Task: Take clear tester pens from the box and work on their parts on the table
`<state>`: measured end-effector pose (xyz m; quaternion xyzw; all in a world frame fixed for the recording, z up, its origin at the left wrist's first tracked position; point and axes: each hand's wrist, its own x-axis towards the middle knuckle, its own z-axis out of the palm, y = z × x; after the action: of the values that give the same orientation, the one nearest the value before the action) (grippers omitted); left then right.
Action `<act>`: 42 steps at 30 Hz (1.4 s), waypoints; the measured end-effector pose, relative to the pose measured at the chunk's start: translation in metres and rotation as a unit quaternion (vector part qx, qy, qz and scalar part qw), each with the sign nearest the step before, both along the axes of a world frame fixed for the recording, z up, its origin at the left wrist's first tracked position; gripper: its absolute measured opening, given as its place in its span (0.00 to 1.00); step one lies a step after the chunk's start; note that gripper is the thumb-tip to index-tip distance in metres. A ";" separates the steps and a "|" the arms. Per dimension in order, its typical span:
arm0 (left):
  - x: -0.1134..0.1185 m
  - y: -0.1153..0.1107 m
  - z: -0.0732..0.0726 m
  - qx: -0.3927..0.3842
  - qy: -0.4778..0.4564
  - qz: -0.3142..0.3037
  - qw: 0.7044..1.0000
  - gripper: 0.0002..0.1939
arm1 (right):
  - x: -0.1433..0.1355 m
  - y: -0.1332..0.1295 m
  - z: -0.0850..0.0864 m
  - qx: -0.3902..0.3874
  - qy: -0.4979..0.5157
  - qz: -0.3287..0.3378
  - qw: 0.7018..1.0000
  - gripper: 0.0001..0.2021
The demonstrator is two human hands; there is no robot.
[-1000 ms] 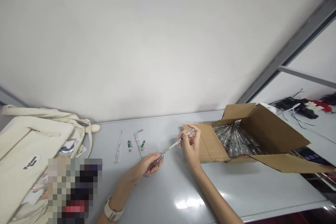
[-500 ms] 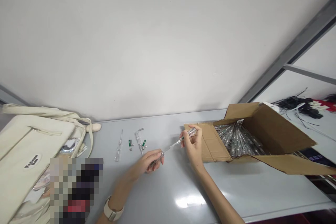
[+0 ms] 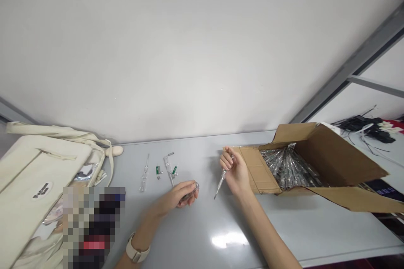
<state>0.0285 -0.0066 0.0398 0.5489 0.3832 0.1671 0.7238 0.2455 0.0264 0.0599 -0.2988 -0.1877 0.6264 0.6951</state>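
My right hand is closed around a clear-handled tester screwdriver, whose thin metal tip points down and to the left. My left hand wraps round another clear-handled tester screwdriver; only its end shows past the fingers, the rest is hidden. Left of that hand, a clear screwdriver lies on the grey table. Closer to the hand is a second clear screwdriver body, partly covered by the hand. Small green pieces and tiny metal parts lie around it.
An open cardboard box at the right holds many clear-handled screwdrivers; its flaps spread outward. A cream bag lies at the left. Black cable ties are at the far right, near a grey metal frame. A wall stands behind.
My right hand has turned, so its screwdriver's tip has swung away from my left hand and now points down toward the table. My left hand has stayed nearly in place.
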 end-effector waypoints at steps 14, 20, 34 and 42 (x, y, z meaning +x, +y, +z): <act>0.001 0.000 0.004 -0.005 -0.001 -0.031 0.999 0.21 | -0.020 0.013 -0.003 0.014 0.016 -0.046 0.999 0.19; 0.000 0.001 0.003 -0.004 -0.006 -0.020 1.000 0.21 | -0.022 0.012 -0.004 0.004 0.005 -0.054 0.999 0.19; 0.001 0.000 0.003 -0.003 0.011 -0.013 1.000 0.19 | -0.023 0.012 -0.005 -0.008 0.032 -0.065 0.997 0.19; 0.000 0.001 -0.001 -0.002 0.001 -0.022 1.000 0.19 | -0.025 0.011 -0.002 -0.034 0.067 -0.079 0.994 0.19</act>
<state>0.0284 -0.0054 0.0389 0.5560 0.3721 0.1499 0.7280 0.2202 0.0376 0.0576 -0.2935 -0.0953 0.5944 0.7426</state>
